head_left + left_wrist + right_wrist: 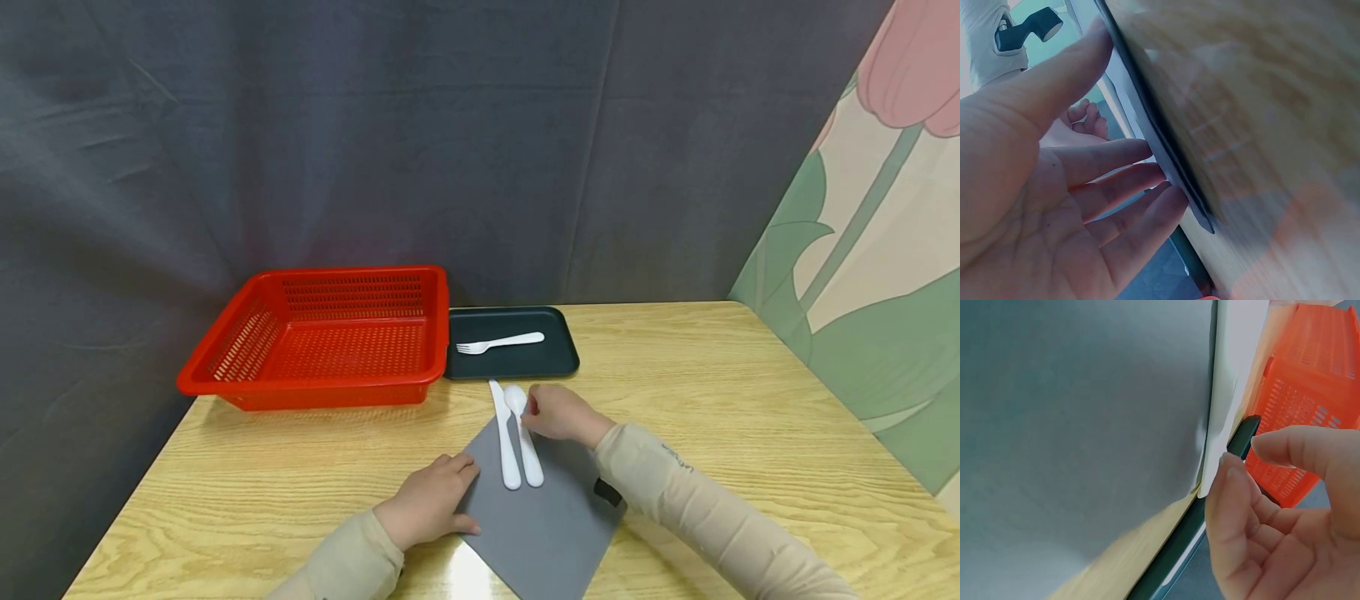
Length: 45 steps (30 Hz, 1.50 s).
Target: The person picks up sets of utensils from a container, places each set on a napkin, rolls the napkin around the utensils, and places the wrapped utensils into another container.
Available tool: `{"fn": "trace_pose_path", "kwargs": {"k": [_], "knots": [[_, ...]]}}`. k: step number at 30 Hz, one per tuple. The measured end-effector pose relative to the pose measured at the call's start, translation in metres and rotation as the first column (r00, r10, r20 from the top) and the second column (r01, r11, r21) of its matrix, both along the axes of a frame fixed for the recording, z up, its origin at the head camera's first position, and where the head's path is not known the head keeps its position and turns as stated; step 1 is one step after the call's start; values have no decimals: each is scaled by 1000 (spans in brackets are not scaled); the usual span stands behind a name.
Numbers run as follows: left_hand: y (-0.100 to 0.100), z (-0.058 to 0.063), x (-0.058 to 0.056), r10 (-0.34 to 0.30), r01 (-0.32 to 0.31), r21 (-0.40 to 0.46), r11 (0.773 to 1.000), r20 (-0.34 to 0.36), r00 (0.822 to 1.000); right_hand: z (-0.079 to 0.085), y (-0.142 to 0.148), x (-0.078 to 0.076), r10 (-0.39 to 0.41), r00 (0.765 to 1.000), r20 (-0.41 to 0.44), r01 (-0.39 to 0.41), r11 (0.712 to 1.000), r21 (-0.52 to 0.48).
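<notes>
the left hand point(433, 504), fingers loosely extended, rests on the edge of the grey sheet point(551, 525) – perhaps to steady it. on that lie knife point(507, 450) and spoon point(531, 460), side by side; the right hand point(561, 412) bends at the spoon's neck – whether pinching, i cannot tell. beyond: fork point(517, 339) on tray point(564, 369), red basket point(300, 387) adjacent.

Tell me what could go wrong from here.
The left hand touches the edge of the gray mat; a tug might shift the knife and spoon lying on it. The right hand is right by the spoon, so a slip could knock it into the knife close beside it.
</notes>
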<state>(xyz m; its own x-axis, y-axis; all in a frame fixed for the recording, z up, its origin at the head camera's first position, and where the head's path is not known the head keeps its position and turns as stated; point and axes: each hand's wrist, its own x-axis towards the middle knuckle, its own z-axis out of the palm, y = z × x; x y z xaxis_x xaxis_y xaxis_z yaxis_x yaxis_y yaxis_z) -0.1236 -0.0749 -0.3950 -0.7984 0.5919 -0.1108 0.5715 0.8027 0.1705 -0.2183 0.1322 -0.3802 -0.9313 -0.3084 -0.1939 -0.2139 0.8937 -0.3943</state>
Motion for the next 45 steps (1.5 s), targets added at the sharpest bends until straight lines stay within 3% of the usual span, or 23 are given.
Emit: {"fn": "trace_pose_path", "kwargs": {"k": [23,45], "knots": [[0,-1,1,8,-8,-4,1000,5,1000,-1,6,-11,-48,996,-77,42,997,-71],[-1,-1,0,-4,4,8,1000,-24,1000,-7,7,-19,-36,990,-135,30,999,-44]]}}
